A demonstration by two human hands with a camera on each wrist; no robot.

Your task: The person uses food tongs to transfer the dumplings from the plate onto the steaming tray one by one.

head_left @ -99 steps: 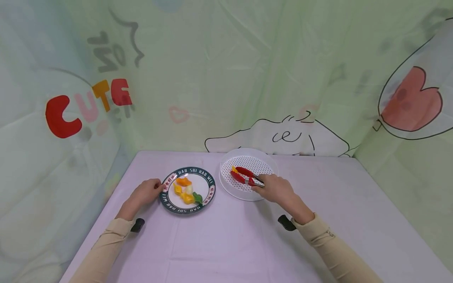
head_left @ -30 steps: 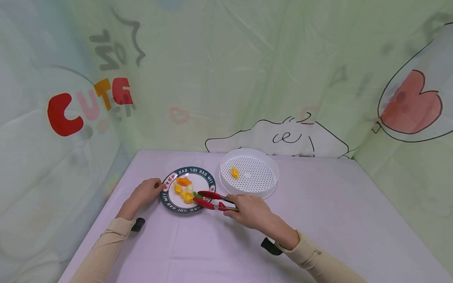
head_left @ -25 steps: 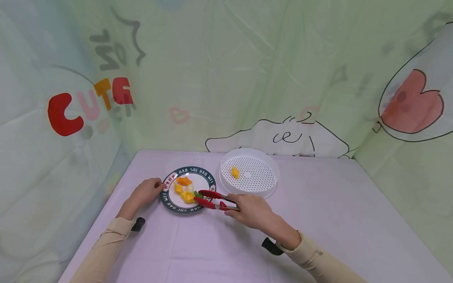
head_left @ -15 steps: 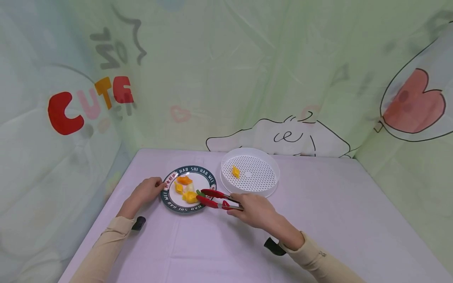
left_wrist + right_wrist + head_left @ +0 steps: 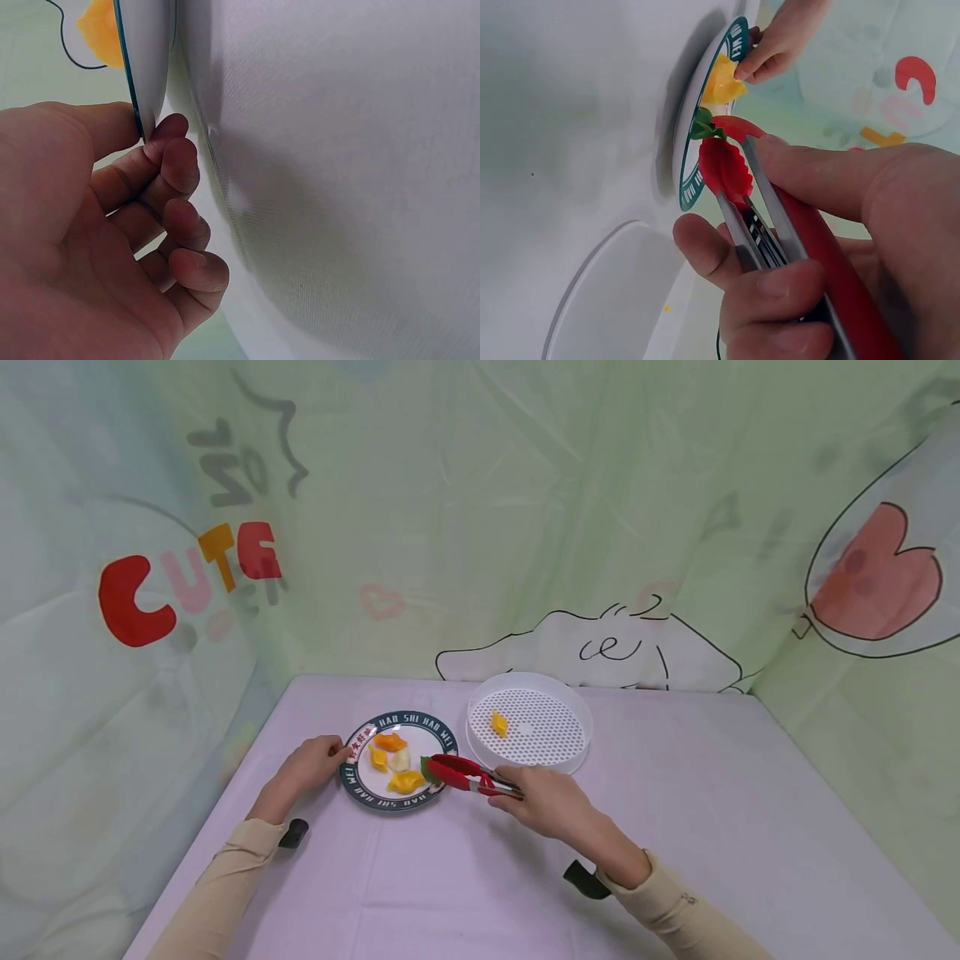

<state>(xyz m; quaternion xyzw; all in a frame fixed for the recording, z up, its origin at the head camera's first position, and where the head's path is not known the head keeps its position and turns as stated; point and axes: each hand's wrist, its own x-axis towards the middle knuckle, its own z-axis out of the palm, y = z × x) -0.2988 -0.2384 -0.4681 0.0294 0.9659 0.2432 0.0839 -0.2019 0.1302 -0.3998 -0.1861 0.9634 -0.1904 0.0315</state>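
Observation:
My left hand [image 5: 311, 766] pinches the left rim of a plate [image 5: 352, 785] between thumb and forefinger; the left wrist view shows the rim between them. My right hand [image 5: 551, 800] holds red-tipped metal tongs [image 5: 465, 771], fingers curled round the handles. The tongs' tips have closed on a green toy dumpling [image 5: 704, 125] over the plate's right side. Most of that dumpling is hidden behind the tips in the head view. On the plate lie a yellow dumpling [image 5: 406, 782], a smaller yellow one [image 5: 378, 758], an orange one [image 5: 390, 742] and a whitish one [image 5: 400, 761].
A round white steamer tray [image 5: 555, 735] with a perforated floor stands right of the plate, one yellow dumpling [image 5: 499, 724] inside it. A lilac cloth [image 5: 465, 893] covers the table. Printed curtains [image 5: 517, 518] hang behind and at both sides.
The tongs first let go of a yellow dumpling in the steamer tray, then moved left to the plate. Their tips closed on the green dumpling and shifted slightly right. The left hand stayed at the rim.

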